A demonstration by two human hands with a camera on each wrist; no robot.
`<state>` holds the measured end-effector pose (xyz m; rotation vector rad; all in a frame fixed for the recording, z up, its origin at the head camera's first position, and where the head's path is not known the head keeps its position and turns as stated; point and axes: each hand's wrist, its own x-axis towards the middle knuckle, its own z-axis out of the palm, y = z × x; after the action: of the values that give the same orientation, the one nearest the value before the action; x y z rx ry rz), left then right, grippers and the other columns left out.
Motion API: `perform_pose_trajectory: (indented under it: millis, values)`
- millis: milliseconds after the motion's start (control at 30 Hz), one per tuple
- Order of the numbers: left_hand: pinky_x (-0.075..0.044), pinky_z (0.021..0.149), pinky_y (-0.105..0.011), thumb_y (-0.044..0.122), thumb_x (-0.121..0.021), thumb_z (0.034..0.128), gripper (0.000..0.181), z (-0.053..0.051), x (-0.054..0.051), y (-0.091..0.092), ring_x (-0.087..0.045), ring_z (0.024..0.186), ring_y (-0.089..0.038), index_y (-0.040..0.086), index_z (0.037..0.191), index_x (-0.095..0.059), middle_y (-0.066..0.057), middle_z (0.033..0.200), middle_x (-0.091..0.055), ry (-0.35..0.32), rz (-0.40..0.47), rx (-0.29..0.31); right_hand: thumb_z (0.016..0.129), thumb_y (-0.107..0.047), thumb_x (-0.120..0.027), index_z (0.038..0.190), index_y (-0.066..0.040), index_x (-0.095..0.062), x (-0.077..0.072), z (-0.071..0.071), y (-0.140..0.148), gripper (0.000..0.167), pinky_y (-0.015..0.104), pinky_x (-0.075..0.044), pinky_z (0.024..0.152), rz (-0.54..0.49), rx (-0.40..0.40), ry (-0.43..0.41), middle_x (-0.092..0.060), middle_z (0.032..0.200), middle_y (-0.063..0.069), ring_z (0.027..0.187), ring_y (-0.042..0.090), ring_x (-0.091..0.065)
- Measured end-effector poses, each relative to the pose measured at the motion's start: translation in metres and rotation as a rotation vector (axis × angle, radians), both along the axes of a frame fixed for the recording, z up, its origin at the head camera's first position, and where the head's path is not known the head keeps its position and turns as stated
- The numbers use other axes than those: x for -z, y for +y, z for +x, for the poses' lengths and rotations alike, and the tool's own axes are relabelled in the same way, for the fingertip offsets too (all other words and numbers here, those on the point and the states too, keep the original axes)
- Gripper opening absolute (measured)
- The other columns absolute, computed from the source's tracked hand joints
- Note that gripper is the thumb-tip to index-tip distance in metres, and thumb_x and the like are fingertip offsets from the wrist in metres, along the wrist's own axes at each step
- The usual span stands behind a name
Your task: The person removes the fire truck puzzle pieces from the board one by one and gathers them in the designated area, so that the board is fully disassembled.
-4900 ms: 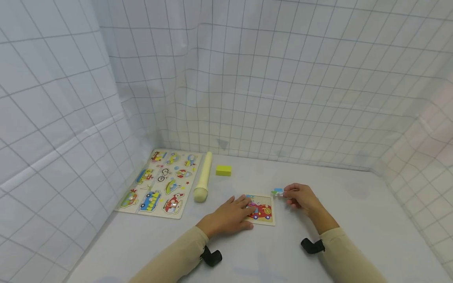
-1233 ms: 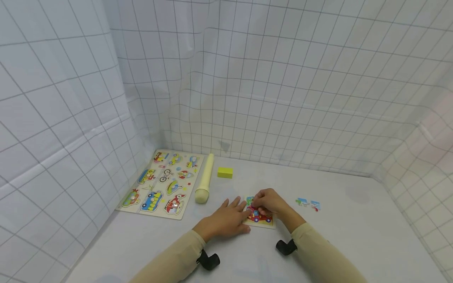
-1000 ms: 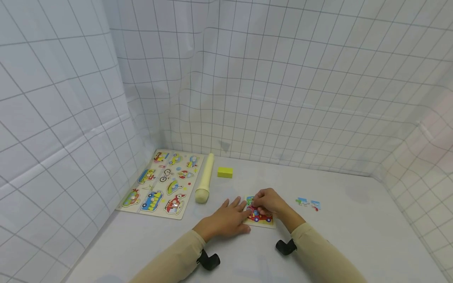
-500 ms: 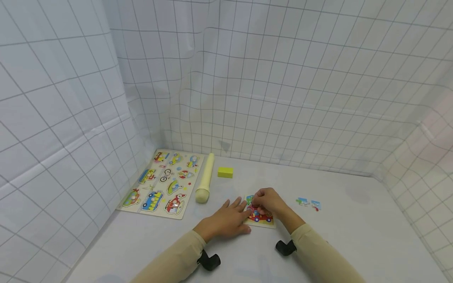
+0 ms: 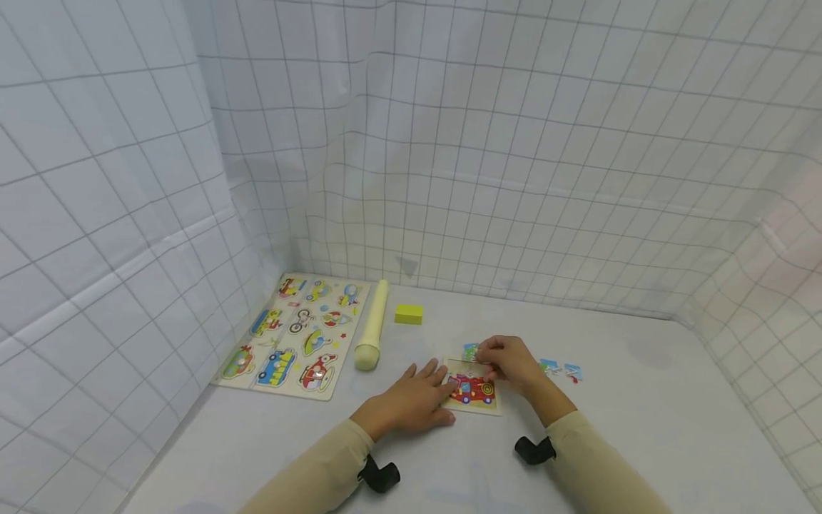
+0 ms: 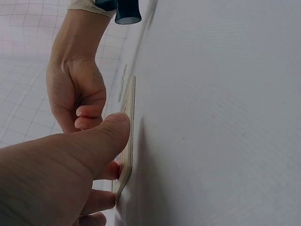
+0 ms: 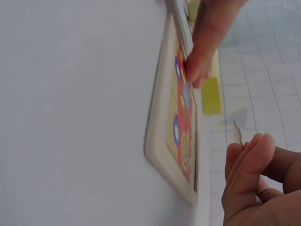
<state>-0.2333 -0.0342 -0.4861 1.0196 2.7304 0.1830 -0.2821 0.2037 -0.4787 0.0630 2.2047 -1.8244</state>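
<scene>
My left hand (image 5: 411, 401) lies with spread, straight fingers on the left part of a small wooden jigsaw board (image 5: 475, 410). The board shows a red vehicle, and its upper strip is bare wood. My right hand (image 5: 514, 360) pinches a green-and-blue jigsaw piece (image 5: 471, 352) between thumb and fingertips, just above the board's far edge. In the right wrist view this piece (image 7: 237, 133) appears edge-on, apart from the board (image 7: 157, 139). To the right on the table lie two more jigsaw pieces, a green-and-blue piece (image 5: 549, 367) and a blue piece (image 5: 573, 372).
A large peg puzzle board (image 5: 330, 385) with vehicle pictures lies at the left. Beside it is a pale yellow stick with a rounded end (image 5: 372, 325), then a yellow block (image 5: 408, 314). A white gridded curtain (image 5: 514, 178) encloses the table's back and sides.
My right hand has lifted the green-and-blue piece off the board's upper left and moved it up and right. Earlier, loose pieces were set down at the right. My left hand has stayed put.
</scene>
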Motion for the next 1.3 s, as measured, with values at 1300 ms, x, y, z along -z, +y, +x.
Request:
perform_pose_trajectory:
  millis: [1300]
  values:
    - [-0.022, 0.122, -0.058, 0.056, -0.057, 0.0998, 0.065, 0.0, 0.0, -0.003, -0.019, 0.156, -0.03, 0.022, 0.154, -0.047, -0.006, 0.166, -0.032, -0.056, 0.065, -0.023, 0.101, -0.016, -0.064, 0.115, 0.007, -0.064, 0.004, 0.019, 0.071, 0.027, 0.017, -0.044, 0.05, 0.064, 0.092, -0.061, -0.068, 0.085, 0.004, 0.06, 0.007, -0.054]
